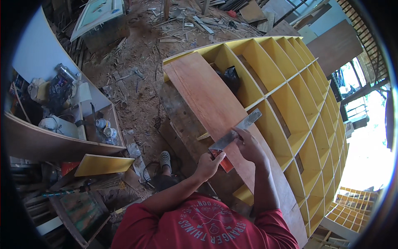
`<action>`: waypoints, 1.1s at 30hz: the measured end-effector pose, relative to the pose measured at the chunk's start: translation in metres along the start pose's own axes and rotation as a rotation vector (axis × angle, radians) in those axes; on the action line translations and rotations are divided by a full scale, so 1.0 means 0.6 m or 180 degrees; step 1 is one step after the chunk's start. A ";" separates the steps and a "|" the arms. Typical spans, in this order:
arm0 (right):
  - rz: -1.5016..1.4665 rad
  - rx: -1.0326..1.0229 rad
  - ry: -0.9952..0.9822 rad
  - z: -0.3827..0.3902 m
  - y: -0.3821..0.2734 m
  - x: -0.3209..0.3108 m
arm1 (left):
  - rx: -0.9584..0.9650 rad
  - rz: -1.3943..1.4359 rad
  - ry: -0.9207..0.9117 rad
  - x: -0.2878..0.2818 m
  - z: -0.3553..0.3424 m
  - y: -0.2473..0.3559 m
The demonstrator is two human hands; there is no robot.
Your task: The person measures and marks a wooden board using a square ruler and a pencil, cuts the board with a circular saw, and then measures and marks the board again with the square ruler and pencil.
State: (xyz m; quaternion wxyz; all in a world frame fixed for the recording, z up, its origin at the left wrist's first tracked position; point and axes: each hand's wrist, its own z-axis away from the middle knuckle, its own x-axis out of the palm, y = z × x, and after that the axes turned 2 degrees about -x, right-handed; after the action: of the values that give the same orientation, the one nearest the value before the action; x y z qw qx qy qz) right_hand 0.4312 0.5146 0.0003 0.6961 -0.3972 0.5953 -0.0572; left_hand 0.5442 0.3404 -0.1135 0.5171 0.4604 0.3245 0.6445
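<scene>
A try square with an orange-red handle [226, 165] and a grey metal blade [248, 119] lies slantwise across a long reddish-brown plywood strip [203, 93]. My left hand [208, 166] is closed round the handle at the strip's near-left edge, its thumb pressed along it. Bent and drawn together, the fingers of my right hand [250, 146] touch the blade's near edge over the strip. Whether they pinch something small is hidden. Under the strip's right side is a curved yellow grid frame [286, 89] of crossing wooden ribs.
A dark plastic bag [231, 79] sits in one grid compartment. To the left, a curved white-sided panel [35, 54] borders a shelf with bottles [110, 132] and bags. Wood scraps [182, 29] litter the dirt floor. A yellow board [103, 165] lies at lower left.
</scene>
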 end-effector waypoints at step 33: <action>-0.0880 0.0644 -0.0571 -0.057 -0.015 0.058 | 0.0038 0.0152 0.0215 0.008 -0.004 -0.023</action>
State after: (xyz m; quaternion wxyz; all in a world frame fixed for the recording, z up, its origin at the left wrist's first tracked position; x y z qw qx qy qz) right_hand 0.4147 0.4726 -0.0207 0.7683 -0.4067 0.4618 -0.1762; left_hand 0.5468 0.3487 -0.1255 0.4876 0.4491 0.3345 0.6698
